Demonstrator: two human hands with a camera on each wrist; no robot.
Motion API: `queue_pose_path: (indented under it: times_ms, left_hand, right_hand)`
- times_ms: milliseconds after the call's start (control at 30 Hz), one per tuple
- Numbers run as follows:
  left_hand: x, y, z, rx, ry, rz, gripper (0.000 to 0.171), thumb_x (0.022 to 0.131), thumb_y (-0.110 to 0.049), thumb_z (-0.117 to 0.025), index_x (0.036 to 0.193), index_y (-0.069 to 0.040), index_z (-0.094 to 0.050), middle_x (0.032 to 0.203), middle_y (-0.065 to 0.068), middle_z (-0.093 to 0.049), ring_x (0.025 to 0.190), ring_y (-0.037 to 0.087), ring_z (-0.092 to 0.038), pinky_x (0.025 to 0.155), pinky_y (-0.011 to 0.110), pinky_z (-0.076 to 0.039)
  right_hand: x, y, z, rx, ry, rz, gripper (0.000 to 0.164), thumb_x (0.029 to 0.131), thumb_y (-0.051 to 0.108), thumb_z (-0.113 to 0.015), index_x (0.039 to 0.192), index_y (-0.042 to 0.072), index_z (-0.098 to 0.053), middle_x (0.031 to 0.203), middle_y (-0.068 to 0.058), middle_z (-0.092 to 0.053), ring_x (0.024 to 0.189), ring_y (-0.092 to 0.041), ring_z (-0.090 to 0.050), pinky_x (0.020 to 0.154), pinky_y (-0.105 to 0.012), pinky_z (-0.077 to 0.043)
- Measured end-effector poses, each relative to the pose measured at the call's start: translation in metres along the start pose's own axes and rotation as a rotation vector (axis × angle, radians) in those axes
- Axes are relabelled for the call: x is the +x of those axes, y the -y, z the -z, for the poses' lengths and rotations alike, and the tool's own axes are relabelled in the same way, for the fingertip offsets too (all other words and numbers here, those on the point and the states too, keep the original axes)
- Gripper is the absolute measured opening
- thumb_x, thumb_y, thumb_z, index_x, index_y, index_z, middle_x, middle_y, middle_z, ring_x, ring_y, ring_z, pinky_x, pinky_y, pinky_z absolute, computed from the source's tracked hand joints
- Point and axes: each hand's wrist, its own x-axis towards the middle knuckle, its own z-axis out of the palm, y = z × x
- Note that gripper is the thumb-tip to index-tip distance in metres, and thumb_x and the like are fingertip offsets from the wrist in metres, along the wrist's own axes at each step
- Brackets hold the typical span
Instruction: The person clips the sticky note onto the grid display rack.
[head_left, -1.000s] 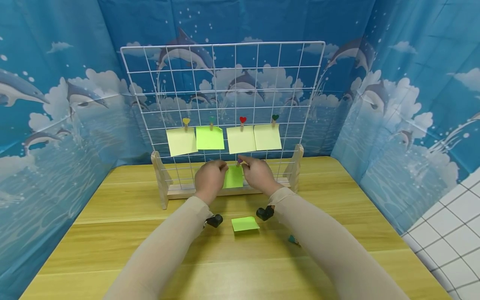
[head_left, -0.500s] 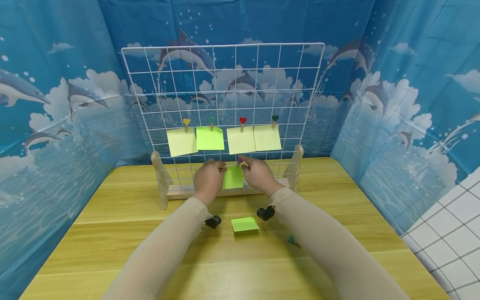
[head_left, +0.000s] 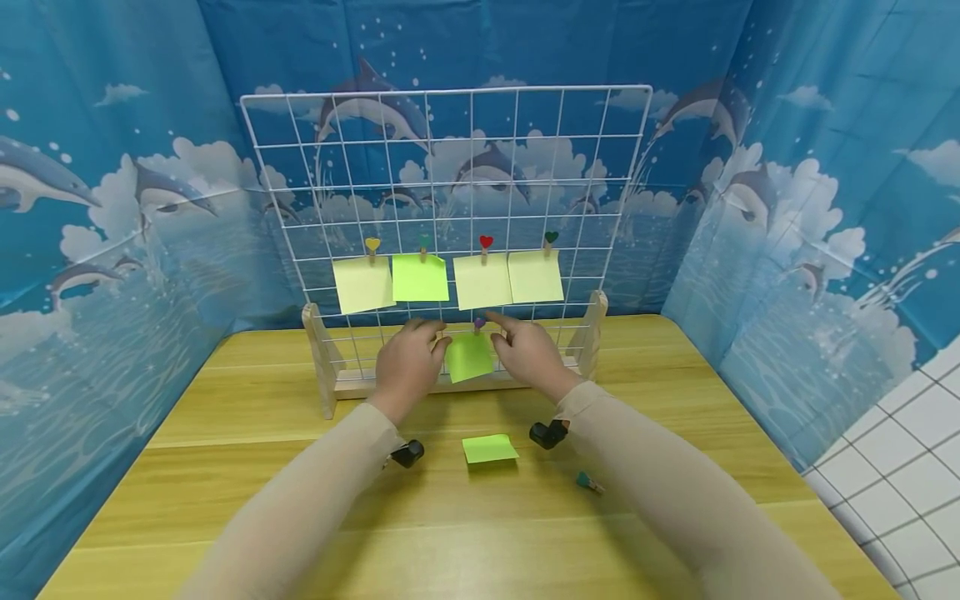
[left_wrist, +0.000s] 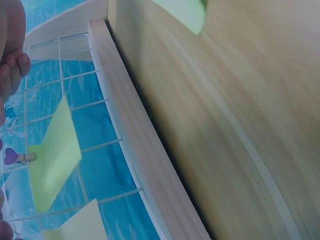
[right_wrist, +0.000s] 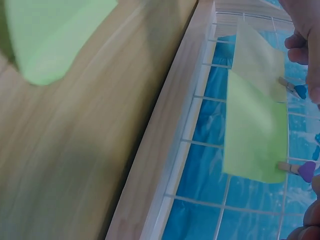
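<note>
A green sticky note [head_left: 469, 357] hangs slightly tilted on the lower part of the white wire grid [head_left: 492, 158], held at its top by a small wooden clothespin with a purple heart [head_left: 480, 323]. My left hand [head_left: 408, 362] is at the note's left side, thumb by its edge and fingers spread. On the other side my right hand [head_left: 534, 354] has its index finger stretched out near the heart, with thumb and index apart. The right wrist view reveals a paler note [right_wrist: 257, 60] under a blue-heart clothespin [right_wrist: 300, 91], hidden behind my left hand in the head view.
Above, a row of several clipped notes [head_left: 420, 277] hangs across the grid. The wooden stand [head_left: 321, 358] holds the grid upright. On the table [head_left: 247, 500] lie a green note [head_left: 490, 448] and a teal-topped clothespin [head_left: 589, 482]. Dolphin-printed curtains [head_left: 795, 167] surround the table.
Both hands have loosened and drawn apart, the left leftward and the right rightward. The purple-heart clothespin is let go, and the green note now hangs tilted from it.
</note>
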Motion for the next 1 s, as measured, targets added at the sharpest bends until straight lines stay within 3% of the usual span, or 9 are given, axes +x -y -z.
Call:
queue_pose_path:
  times_ms: [100, 233, 300, 433, 533, 700, 1000]
  left_hand:
    - [-0.004, 0.002, 0.007, -0.001, 0.000, -0.037, 0.028, 0.104, -0.034, -0.068, 0.123, -0.016, -0.078, 0.109, 0.005, -0.076, 0.091, 0.021, -0.075, 0.064, 0.039, -0.061]
    - [-0.009, 0.006, 0.014, 0.028, -0.006, -0.098, 0.030, 0.104, -0.035, -0.068, 0.123, -0.014, -0.077, 0.114, 0.007, -0.077, 0.102, 0.028, -0.074, 0.079, 0.045, -0.063]
    - [-0.012, 0.009, 0.017, 0.045, -0.008, -0.122, 0.031, 0.103, -0.035, -0.068, 0.124, -0.014, -0.077, 0.120, 0.008, -0.077, 0.109, 0.030, -0.073, 0.088, 0.049, -0.062]
    - [-0.019, 0.016, 0.024, 0.055, 0.006, -0.144, 0.036, 0.102, -0.038, -0.069, 0.128, -0.012, -0.075, 0.128, 0.010, -0.074, 0.121, 0.032, -0.068, 0.100, 0.054, -0.056]
    - [-0.024, 0.022, 0.027, 0.045, 0.028, -0.135, 0.044, 0.102, -0.043, -0.068, 0.134, -0.012, -0.072, 0.135, 0.012, -0.070, 0.128, 0.034, -0.064, 0.105, 0.058, -0.052]
    - [-0.029, 0.025, 0.034, 0.026, 0.073, -0.099, 0.055, 0.101, -0.047, -0.068, 0.142, -0.011, -0.065, 0.146, 0.017, -0.063, 0.140, 0.042, -0.055, 0.113, 0.065, -0.044]
    - [-0.038, 0.021, 0.042, 0.059, 0.165, -0.094, 0.069, 0.100, -0.051, -0.069, 0.155, -0.013, -0.052, 0.160, 0.021, -0.049, 0.152, 0.051, -0.037, 0.119, 0.070, -0.035]
  right_hand:
    - [-0.008, -0.002, 0.007, 0.022, 0.003, 0.000, 0.046, 0.111, 0.025, -0.052, 0.156, 0.018, -0.053, 0.050, 0.003, -0.039, 0.040, -0.013, -0.032, 0.042, -0.027, -0.029]
    - [-0.020, -0.008, 0.017, 0.046, -0.012, 0.022, 0.044, 0.111, 0.023, -0.054, 0.154, 0.014, -0.056, 0.051, 0.002, -0.042, 0.041, -0.014, -0.033, 0.044, -0.028, -0.030]
    - [-0.025, -0.013, 0.020, 0.045, -0.037, 0.052, 0.043, 0.109, 0.018, -0.056, 0.151, 0.009, -0.058, 0.056, 0.001, -0.050, 0.046, -0.014, -0.038, 0.046, -0.028, -0.034]
    - [-0.035, -0.021, 0.027, -0.015, -0.069, 0.086, 0.042, 0.108, 0.017, -0.059, 0.148, 0.004, -0.060, 0.085, -0.007, -0.071, 0.070, -0.019, -0.061, 0.062, -0.033, -0.050]
    - [-0.042, -0.027, 0.034, -0.081, -0.078, 0.085, 0.044, 0.108, 0.021, -0.059, 0.149, 0.005, -0.059, 0.110, -0.014, -0.074, 0.097, -0.029, -0.068, 0.077, -0.043, -0.056]
    - [-0.050, -0.035, 0.040, -0.157, -0.091, 0.107, 0.047, 0.107, 0.026, -0.063, 0.150, 0.006, -0.059, 0.132, -0.020, -0.069, 0.122, -0.039, -0.062, 0.096, -0.057, -0.055]
    - [-0.062, -0.040, 0.050, -0.214, -0.075, 0.133, 0.058, 0.105, 0.029, -0.065, 0.155, 0.003, -0.051, 0.161, -0.024, -0.047, 0.150, -0.047, -0.039, 0.122, -0.066, -0.032]
